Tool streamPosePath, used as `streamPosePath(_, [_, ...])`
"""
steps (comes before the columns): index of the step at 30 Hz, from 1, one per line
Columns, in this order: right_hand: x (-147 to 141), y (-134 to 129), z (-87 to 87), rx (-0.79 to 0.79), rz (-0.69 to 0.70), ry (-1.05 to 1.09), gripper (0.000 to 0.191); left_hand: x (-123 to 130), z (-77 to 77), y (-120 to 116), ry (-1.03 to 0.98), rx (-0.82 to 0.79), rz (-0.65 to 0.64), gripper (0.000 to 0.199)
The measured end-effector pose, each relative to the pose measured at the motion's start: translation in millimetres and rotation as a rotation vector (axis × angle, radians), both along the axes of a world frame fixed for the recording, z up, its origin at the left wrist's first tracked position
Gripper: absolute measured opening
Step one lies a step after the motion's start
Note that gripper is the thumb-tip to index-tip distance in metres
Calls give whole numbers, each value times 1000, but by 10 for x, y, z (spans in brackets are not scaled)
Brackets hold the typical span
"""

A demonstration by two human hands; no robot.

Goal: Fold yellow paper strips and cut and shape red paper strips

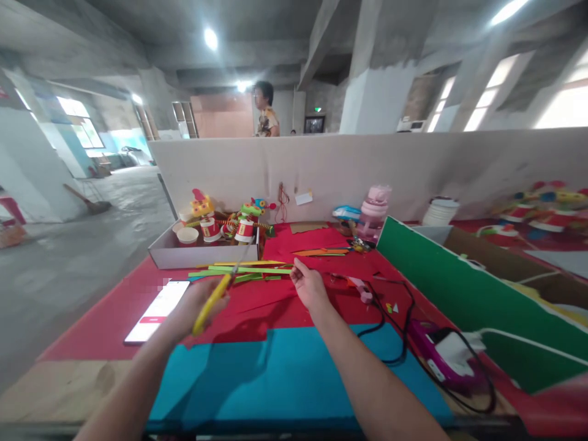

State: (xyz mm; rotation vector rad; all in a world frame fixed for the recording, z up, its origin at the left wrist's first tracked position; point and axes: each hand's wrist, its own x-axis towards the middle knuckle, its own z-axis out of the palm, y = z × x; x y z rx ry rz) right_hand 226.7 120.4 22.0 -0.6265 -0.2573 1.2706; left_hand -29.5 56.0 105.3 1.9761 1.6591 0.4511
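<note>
Yellow-handled scissors (212, 304) are in my left hand (202, 306), whose fingers are closed round the handles; the blades point up and away. My right hand (309, 283) pinches the right end of a light green strip (257, 269) between thumb and fingers. That strip stretches leftward past the scissors' tip. Beneath and behind it lie more green and yellow strips (266, 263) on the red table covering. A lit phone (157, 311) lies left of my left hand. Blue sheet (248, 380) covers the near table edge under my forearms.
A white box (206, 256) with paper-cup figures stands at the back left. Orange strips (321, 252), a pink glue gun (362, 290) and a pink bottle (374, 211) are further right. Black cables run to a purple power strip (441, 355) beside a green panel (441, 300). A person stands beyond the partition.
</note>
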Motion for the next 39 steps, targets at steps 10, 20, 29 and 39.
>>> streamPosePath(10, [-91, -65, 98, 22, -45, 45, 16, 714, -190, -286, 573, 1, -246, 25])
streamPosePath(20, [-94, -60, 83, 66, -43, 28, 13, 1079, -255, -118, 556, 64, -180, 29])
streamPosePath(29, [-124, -82, 89, 62, 11, -9, 11, 1158, -296, -81, 491, 86, -171, 30])
streamPosePath(39, [-116, -54, 62, 49, 23, 1, 15, 1141, -295, -50, 477, 86, -161, 32])
